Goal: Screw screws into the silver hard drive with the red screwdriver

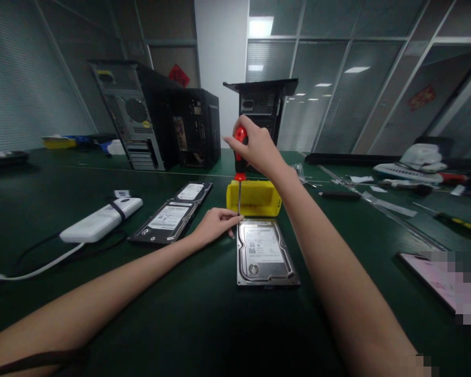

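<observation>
A red and black screwdriver point(240, 157) stands upright, its shaft pointing down at the far left corner of a silver hard drive point(265, 251). My right hand point(257, 144) is closed around the handle from above. At that same corner, the fingertips of my left hand point(215, 225) press together on the drive's edge, right beside the screwdriver tip. The tip and any screw under it are hidden by the fingers. Just behind the drive sits a yellow plastic tray point(255, 199). Two more hard drives, a nearer one point(167, 217) and a farther one point(191, 192), lie to the left.
A white power strip point(102, 220) with cables lies at the left. Computer cases point(141, 115) stand at the back. To the right are a yellow and black screwdriver point(459, 222), a clear plastic strip point(390, 204) and a phone point(427, 277).
</observation>
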{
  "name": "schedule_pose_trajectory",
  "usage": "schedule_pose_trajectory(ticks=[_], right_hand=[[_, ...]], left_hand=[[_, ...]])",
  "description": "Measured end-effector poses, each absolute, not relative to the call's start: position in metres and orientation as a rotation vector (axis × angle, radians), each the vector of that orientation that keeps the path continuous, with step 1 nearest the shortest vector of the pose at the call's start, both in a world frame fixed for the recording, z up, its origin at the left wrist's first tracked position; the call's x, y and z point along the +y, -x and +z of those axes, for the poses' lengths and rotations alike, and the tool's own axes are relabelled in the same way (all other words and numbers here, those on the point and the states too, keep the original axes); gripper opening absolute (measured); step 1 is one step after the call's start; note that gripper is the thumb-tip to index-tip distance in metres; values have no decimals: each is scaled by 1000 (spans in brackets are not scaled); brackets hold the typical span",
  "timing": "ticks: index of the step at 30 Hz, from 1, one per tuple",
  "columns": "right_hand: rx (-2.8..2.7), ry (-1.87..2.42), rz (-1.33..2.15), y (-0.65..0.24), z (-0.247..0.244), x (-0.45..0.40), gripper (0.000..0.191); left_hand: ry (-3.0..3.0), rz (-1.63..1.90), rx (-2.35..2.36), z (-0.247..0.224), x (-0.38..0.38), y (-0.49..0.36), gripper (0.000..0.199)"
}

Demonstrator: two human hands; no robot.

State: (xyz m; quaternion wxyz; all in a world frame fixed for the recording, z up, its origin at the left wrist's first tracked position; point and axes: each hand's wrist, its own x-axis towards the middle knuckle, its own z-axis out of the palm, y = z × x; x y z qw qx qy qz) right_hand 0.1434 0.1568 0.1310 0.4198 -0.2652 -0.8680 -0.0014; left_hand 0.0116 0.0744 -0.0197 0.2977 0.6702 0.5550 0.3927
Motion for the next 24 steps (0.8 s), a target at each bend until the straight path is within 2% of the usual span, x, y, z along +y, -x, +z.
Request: schedule_pose_trajectory(ticks=[14,19,24], right_hand=[[-2252,601,44,-152,136,153,33],[-2246,603,81,-155,137,155,26],[-2233,591,76,-156,139,157,25]], left_hand=[[-1788,1053,1463,-20,75,-11,35],[-1818,1040,1468,-18,73,-12,38],[-1775,1050,1453,-22,76,-11,34]])
